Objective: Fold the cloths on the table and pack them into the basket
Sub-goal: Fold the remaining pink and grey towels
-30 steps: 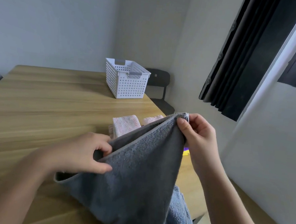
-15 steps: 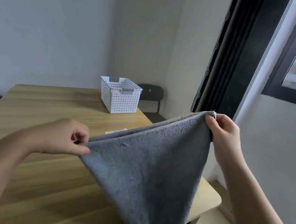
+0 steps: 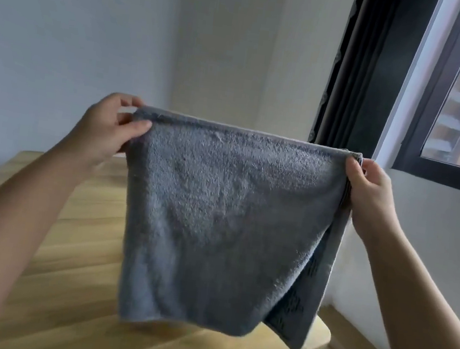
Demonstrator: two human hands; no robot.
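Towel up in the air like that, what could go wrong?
The left hand and right hand only pinch the top corners of the grey towel, so a corner might slip free. Its back layer hangs lower on the right, so the fold might turn out crooked.

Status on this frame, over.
Left hand, right hand each pinch a top corner of grey towel. Towel hangs spread above table. No obstruction seen.

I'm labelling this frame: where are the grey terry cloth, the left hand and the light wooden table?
grey terry cloth (image 3: 226, 217), head view, centre of front face.
left hand (image 3: 106, 128), head view, back of hand.
light wooden table (image 3: 58, 313), head view, bare top.
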